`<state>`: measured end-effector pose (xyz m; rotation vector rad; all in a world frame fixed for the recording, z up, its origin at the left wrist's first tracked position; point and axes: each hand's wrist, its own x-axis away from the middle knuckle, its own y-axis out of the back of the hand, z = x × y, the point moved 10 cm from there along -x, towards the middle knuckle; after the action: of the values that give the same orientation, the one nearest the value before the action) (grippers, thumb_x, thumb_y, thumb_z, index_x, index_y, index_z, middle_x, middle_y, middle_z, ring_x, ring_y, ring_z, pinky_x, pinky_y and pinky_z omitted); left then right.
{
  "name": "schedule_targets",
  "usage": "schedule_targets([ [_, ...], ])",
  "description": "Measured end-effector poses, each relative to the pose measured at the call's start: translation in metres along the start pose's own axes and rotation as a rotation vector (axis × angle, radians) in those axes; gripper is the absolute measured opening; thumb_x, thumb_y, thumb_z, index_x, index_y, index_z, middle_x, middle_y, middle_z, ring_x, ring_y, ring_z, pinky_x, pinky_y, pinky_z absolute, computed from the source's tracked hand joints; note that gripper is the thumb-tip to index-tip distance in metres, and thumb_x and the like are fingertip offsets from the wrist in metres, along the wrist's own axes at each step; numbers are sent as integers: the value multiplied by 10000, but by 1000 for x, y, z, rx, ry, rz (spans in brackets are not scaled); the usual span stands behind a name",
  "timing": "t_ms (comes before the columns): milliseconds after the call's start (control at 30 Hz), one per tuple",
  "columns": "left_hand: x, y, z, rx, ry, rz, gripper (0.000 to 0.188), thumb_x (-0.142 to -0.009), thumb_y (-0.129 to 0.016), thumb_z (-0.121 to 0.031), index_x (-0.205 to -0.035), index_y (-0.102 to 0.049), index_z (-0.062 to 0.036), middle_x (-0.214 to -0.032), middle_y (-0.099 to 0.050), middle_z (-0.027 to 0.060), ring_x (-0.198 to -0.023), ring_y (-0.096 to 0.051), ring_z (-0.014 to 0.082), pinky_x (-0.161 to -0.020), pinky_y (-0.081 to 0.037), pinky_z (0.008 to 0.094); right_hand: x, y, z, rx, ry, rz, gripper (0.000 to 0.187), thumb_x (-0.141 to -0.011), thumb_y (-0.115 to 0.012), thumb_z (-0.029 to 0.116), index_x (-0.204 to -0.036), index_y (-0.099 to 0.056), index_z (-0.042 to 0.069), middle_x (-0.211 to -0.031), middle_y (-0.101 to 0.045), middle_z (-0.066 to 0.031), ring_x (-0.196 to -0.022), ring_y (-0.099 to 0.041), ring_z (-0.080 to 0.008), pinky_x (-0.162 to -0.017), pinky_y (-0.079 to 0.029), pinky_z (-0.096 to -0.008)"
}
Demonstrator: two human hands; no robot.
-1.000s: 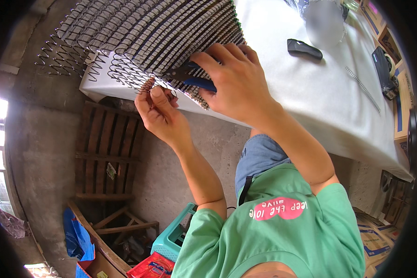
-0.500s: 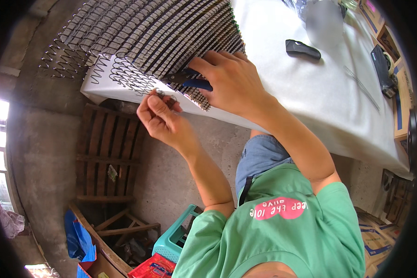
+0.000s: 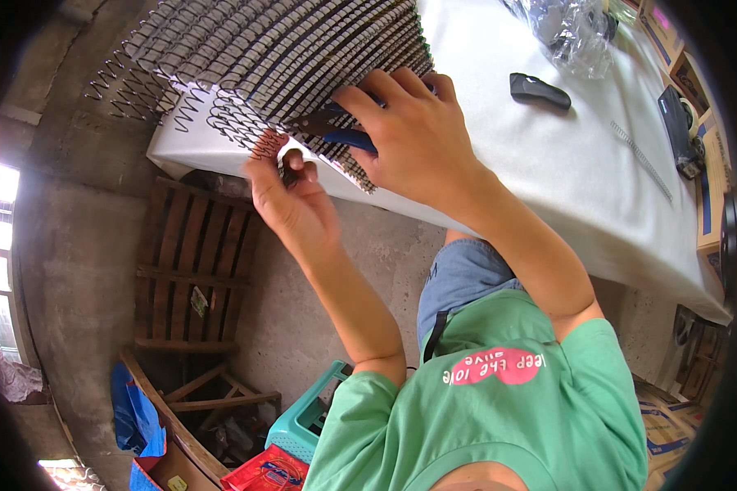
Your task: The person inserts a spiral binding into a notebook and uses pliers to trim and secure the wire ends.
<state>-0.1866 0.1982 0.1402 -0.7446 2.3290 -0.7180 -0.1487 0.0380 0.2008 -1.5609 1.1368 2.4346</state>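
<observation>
A large sheet of dark coiled wire mesh (image 3: pixel 246 53) hangs partly over the left end of the white-covered table (image 3: pixel 499 164). My right hand (image 3: pixel 418 135) is closed around blue-handled wire cutters (image 3: pixel 348 137), whose dark jaws rest at the mesh's near edge. Beside those jaws, my left hand (image 3: pixel 291 200) is at the mesh's lower corner, with a fingertip showing behind the wires. Its other fingers are curled, and a small dark bit of wire (image 3: pixel 287 170) shows among them. The left thumb is blurred.
On the table lie a black handheld tool (image 3: pixel 540 92), a loose wire coil (image 3: pixel 643 159) and clear plastic wrap (image 3: pixel 577 41). A tape dispenser (image 3: pixel 681 131) sits at the right edge near cardboard boxes (image 3: pixel 708 172). Below stand a wooden rack (image 3: pixel 192 262) and a teal stool (image 3: pixel 303 421).
My left hand has turned and shifted, one finger now reaching up behind the mesh corner. The cutters have opened slightly in my right hand. The mesh sits a little further right in view.
</observation>
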Motion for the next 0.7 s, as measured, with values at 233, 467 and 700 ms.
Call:
schedule_targets([
  [233, 2, -22, -13, -336, -244, -55, 285, -939, -549, -334, -822, -458, -90, -734, -511, -29, -536, -343, 3, -458, -250, 156, -1, -1, 0, -2, 34, -19, 296, -633, -739, 211, -896, -624, 138, -762, -595, -33, -711, -613, -220, -606, -460, -383],
  [467, 6, -21, -31, -555, -332, -92, 242, -948, -548, -270, -975, -534, -30, -802, -545, -8, -582, -363, 0, -496, -257, 144, -6, 19, 0, -55, 1, -10, 295, -634, -734, 203, -902, -634, 132, -810, -608, -35, -735, -612, -229, -650, -466, -397],
  [700, 7, -19, -34, -583, -333, -101, 245, -945, -554, -229, -1044, -558, -5, -854, -586, 26, -600, -393, -5, -494, -265, 152, -9, 10, 12, 36, 36, -68, 265, -660, -695, 198, -909, -638, 127, -835, -610, -38, -753, -609, -218, -665, -453, -426],
])
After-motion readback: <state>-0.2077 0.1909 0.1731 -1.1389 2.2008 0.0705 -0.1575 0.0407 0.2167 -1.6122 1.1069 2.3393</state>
